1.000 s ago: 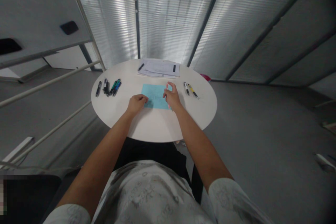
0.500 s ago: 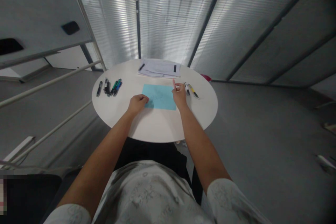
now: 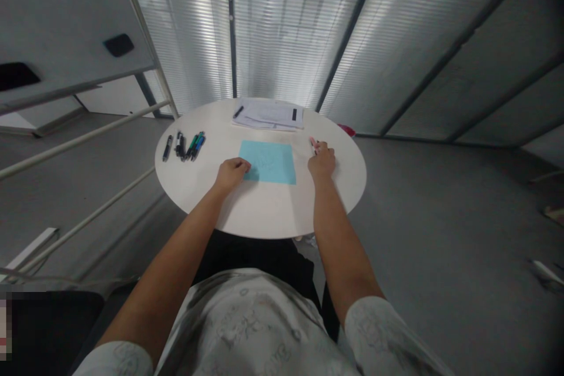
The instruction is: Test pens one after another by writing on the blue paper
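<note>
A light blue sheet of paper (image 3: 273, 161) with faint marks lies flat on the round white table (image 3: 264, 217). My left hand (image 3: 232, 174) rests at the sheet's lower left edge, its fingers curled in and holding that edge. Off to the right of the paper, my right hand (image 3: 322, 161) is closed low over the table top. A pink pen (image 3: 313, 141) sticks out past its fingers toward the far left. Beneath that hand, the pens at this spot are mostly hidden.
Several black, green and blue pens (image 3: 192, 145) lie at the table's left side. A stack of white papers (image 3: 268, 114) with a dark pen on it sits at the far edge. White rails (image 3: 88, 138) stand left of the table, and blinds (image 3: 286, 23) hang behind it.
My right hand has moved right with the pink pen, from the sheet's right edge to over the pens beside it. My left hand stays where it was.
</note>
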{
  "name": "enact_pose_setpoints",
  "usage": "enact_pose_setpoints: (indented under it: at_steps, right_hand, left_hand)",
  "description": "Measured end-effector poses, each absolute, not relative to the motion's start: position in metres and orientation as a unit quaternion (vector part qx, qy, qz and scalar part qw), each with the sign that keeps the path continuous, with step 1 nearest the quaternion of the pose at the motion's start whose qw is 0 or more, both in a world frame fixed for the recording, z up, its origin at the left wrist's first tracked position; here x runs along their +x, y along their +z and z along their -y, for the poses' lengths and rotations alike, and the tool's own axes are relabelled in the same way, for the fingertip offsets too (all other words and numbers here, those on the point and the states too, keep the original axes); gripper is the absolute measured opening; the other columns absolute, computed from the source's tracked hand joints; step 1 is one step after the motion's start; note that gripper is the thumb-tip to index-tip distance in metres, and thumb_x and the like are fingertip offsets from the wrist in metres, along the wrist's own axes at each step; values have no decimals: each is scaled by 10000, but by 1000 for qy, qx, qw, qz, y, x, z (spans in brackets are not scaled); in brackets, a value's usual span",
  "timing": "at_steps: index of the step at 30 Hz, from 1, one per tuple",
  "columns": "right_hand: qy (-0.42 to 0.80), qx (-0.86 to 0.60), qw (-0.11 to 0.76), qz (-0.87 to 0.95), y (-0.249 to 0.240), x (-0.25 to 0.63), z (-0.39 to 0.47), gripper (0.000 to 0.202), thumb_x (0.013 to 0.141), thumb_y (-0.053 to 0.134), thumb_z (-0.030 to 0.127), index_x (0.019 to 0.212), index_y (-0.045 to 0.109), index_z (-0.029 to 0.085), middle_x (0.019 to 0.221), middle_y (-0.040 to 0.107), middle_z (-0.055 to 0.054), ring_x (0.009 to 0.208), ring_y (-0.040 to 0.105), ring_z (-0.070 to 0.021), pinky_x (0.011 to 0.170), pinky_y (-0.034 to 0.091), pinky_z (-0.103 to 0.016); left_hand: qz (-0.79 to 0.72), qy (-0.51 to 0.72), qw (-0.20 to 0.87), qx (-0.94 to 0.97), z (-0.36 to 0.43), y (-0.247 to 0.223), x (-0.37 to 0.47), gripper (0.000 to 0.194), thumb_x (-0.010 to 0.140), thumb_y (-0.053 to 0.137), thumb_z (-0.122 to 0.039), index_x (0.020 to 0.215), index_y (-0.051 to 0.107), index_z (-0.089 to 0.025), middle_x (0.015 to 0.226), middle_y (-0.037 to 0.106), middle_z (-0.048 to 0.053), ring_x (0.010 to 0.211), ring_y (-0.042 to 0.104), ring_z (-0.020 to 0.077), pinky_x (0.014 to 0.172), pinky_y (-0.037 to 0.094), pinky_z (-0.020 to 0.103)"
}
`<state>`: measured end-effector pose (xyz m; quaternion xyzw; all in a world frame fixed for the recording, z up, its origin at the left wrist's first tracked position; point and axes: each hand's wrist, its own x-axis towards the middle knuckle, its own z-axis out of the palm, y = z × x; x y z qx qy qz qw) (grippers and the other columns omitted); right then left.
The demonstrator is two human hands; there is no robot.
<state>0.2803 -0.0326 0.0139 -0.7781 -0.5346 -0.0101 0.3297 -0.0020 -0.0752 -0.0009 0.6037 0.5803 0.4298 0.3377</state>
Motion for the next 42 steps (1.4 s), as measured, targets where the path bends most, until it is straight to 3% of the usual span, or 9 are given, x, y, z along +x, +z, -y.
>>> enact_pose_setpoints:
  at_steps: [8, 26, 36, 42]
  right_hand:
    - [-21, -807, 284, 518, 6, 282, 30, 365, 806, 450, 115, 1136, 589, 187, 1099, 531, -147, 984, 553, -244, 865, 413, -400]
    - [-12, -802, 312, 510, -2, 286, 22, 287, 862, 459, 261, 1039, 669, 177, 1103, 550, -169, 1013, 531, -265, 910, 413, -455]
    - [3, -822, 248, 512, 6, 283, 26, 345, 867, 440, 200, 1144, 646, 193, 1112, 577, -168, 1078, 520, -286, 913, 402, -440]
    - [-16, -819, 258, 512, 1, 285, 24, 334, 879, 432, 180, 1144, 633, 197, 1119, 574, -157, 1061, 533, -275, 907, 403, -413]
  left_hand:
    - [-588, 419, 330, 608, 76, 3, -2, 283, 722, 484, -288, 814, 723, -169, 823, 706, 82, 686, 602, 162, 540, 440, 243]
    - [-591, 422, 335, 600, 72, -5, -2, 284, 727, 491, -301, 837, 722, -178, 830, 703, 71, 676, 606, 157, 525, 431, 233]
    - [-592, 414, 336, 604, 77, 3, -2, 282, 730, 492, -302, 828, 722, -170, 848, 705, 70, 671, 584, 148, 551, 446, 241]
    - [-583, 422, 331, 610, 75, 0, -3, 269, 730, 481, -291, 796, 713, -172, 810, 691, 62, 654, 569, 145, 552, 435, 245]
